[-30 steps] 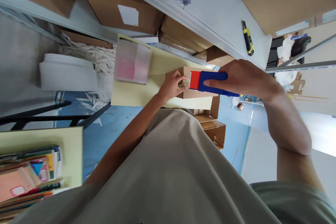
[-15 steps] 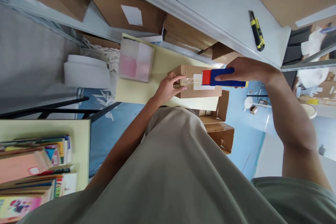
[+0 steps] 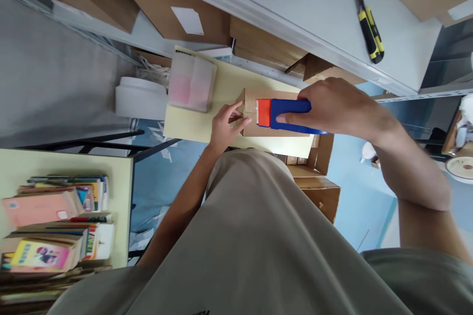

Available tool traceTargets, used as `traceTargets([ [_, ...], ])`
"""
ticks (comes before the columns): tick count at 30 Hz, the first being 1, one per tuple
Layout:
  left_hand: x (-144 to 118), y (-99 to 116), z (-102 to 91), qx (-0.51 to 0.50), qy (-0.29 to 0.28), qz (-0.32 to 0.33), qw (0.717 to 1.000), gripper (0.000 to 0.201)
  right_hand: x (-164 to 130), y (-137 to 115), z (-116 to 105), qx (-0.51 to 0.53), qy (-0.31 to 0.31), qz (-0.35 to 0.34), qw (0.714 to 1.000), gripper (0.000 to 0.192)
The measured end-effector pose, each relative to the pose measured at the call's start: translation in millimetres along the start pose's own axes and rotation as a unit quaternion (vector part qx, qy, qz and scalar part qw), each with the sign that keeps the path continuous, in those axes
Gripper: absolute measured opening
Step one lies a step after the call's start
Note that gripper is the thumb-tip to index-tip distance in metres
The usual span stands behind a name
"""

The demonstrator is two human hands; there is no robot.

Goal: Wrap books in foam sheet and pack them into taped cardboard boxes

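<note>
Right hand grips tape dispenser on cardboard box; left hand pinches its flap.

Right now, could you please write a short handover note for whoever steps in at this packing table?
Left hand: pinching the end flap of the small cardboard box, apparently over a tape end.
Right hand: gripping the blue and red tape dispenser, pressed on the box top.
Box lies on the yellow table.
Done: cannot tell how much tape is down.
Left: judging by the pose, the end flap.
</note>
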State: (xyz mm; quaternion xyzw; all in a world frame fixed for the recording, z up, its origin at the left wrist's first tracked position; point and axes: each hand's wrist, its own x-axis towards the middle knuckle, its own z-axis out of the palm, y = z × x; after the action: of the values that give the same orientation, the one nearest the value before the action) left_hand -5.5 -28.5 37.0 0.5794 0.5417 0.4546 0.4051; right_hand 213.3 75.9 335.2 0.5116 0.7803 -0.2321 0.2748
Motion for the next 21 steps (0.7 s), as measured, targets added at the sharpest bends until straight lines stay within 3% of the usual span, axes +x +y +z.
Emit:
traceTargets([
  [5, -11, 4, 8.3, 0.069, 0.043, -0.02, 0.996, 0.031, 6, -45, -18, -0.042, 0.029, -0.014, 0.999, 0.064],
  [9, -21, 6, 9.3, 0.102, 0.04, -0.031, 0.994, 0.031, 8, -53, -29, -0.051, 0.022, 0.0, 0.998, 0.062],
  [15, -17, 7, -2.5, 0.105, -0.019, 0.036, 0.994, 0.047, 9, -14, -24, -0.06, -0.035, 0.025, 0.997, 0.073],
  [21, -12, 2, -4.4, 0.093, -0.097, 0.048, 0.99, 0.05, 19, 58, 15, 0.078, -0.116, 0.056, 0.989, 0.077],
])
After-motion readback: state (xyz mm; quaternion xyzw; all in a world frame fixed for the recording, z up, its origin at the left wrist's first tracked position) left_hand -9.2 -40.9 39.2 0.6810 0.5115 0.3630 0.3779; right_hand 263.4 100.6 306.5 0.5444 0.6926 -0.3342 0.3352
